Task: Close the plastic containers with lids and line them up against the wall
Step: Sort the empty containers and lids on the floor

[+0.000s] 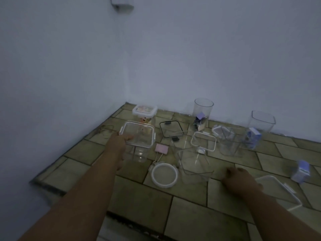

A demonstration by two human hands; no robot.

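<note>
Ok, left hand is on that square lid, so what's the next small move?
Probably press the square lid down to snap it: the left hand already holds it over the clear container. The right hand rests on the floor, free to steady it.

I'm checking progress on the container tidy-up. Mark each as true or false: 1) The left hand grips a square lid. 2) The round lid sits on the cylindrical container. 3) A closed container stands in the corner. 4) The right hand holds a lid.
1) True: the left hand grips the square lid.
2) False: the round lid lies on the floor; the cylindrical container is open.
3) True: the closed container.
4) False: the right hand holds nothing.
</note>
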